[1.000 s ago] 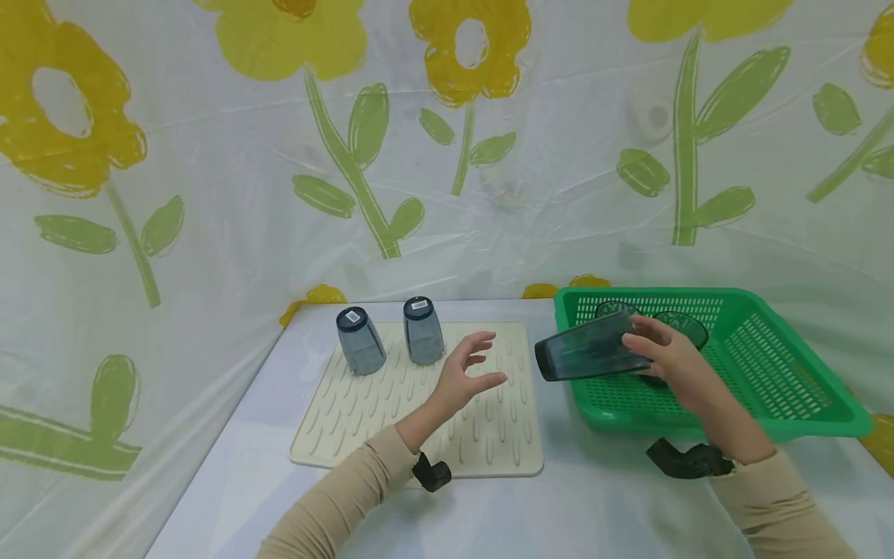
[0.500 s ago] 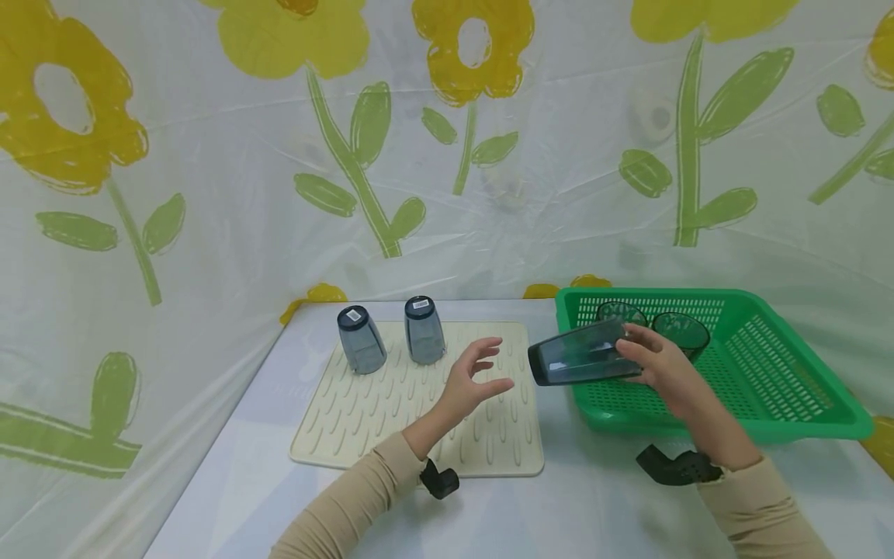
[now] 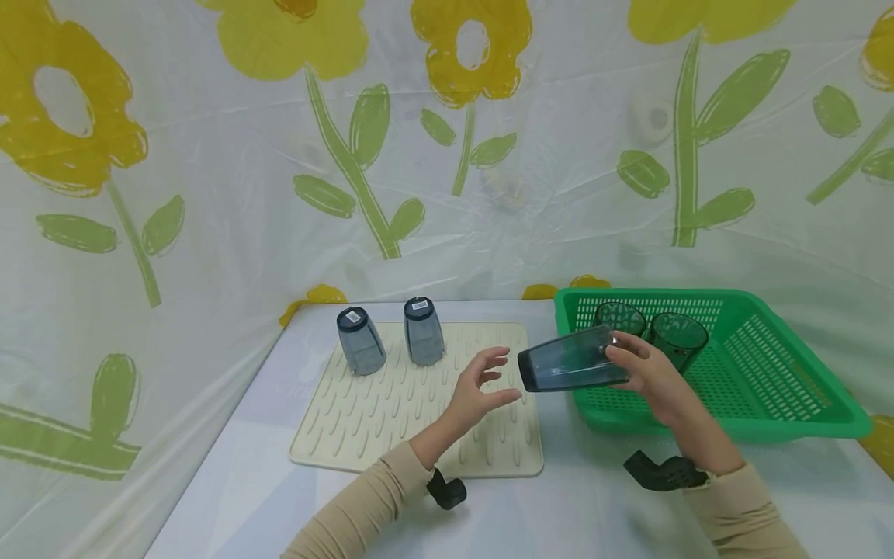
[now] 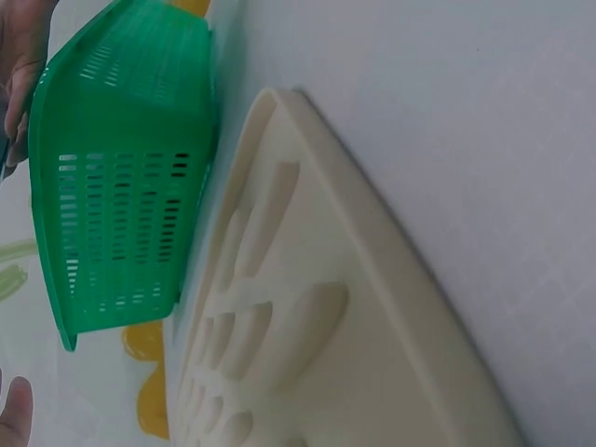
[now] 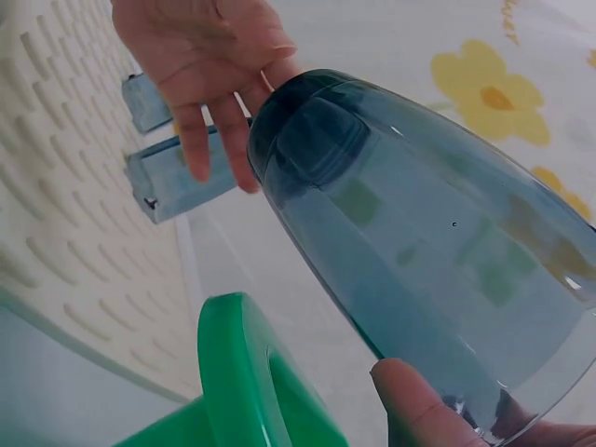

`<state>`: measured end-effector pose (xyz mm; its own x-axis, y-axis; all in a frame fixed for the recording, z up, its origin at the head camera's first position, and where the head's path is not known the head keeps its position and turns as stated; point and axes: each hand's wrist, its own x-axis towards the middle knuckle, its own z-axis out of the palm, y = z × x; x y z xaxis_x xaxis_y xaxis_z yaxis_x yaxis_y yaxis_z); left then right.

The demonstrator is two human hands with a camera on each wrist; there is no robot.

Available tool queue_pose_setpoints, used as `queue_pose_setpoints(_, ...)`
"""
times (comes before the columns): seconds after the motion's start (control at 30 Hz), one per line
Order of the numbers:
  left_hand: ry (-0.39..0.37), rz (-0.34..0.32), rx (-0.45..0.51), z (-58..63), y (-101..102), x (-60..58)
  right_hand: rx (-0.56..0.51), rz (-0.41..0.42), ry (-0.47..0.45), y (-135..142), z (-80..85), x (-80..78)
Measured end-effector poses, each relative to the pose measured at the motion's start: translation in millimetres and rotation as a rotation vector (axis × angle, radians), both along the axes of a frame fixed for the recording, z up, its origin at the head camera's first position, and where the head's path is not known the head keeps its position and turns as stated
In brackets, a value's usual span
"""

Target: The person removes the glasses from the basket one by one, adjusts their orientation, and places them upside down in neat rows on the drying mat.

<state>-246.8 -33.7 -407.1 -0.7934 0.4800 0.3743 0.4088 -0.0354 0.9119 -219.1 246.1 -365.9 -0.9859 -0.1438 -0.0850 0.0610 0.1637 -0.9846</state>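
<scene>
My right hand (image 3: 653, 376) pinches a smoky blue-grey drinking glass (image 3: 573, 361) near its rim. The glass lies almost sideways in the air, its dark base pointing left, in front of the basket's left end. Just left of that base is my left hand (image 3: 478, 392), fingers spread in a loose curve, holding nothing. In the right wrist view the glass (image 5: 419, 233) fills the middle, with the left hand (image 5: 205, 56) beyond its base. Two similar glasses, one at the far left (image 3: 361, 341) and one beside it (image 3: 424, 332), stand upside down on the cream ridged mat (image 3: 391, 435).
A green plastic basket (image 3: 824, 415) stands on the right of the white-covered table (image 3: 230, 481), holding two more dark glasses, one left (image 3: 620, 317) and one right (image 3: 679, 332). A flower-print curtain (image 3: 559, 155) hangs behind the table.
My right hand has drawn the glass left and slightly down, uncovering the glasses in the basket. My left hand has shifted a little right and down towards the glass's base.
</scene>
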Motion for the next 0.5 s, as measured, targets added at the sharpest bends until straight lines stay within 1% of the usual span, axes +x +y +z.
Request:
queue_pose_setpoints(0.1, -0.005, -0.003, 0.001, -1.9, 2.3, 1.0, -0.012, 0.003, 0.004, -1.4, -0.6, 0.8)
queue_pose_setpoints(0.23, -0.012, -0.019, 0.025, -3.1, 5.1, 2.7, -0.049, 0.014, 0.013, -2.7, -1.7, 1.7)
queue_pose_setpoints(0.5, -0.039, -0.014, 0.037, -6.8, 10.0, 4.0, -0.104, 0.043, 0.014, -6.6, -5.2, 1.5)
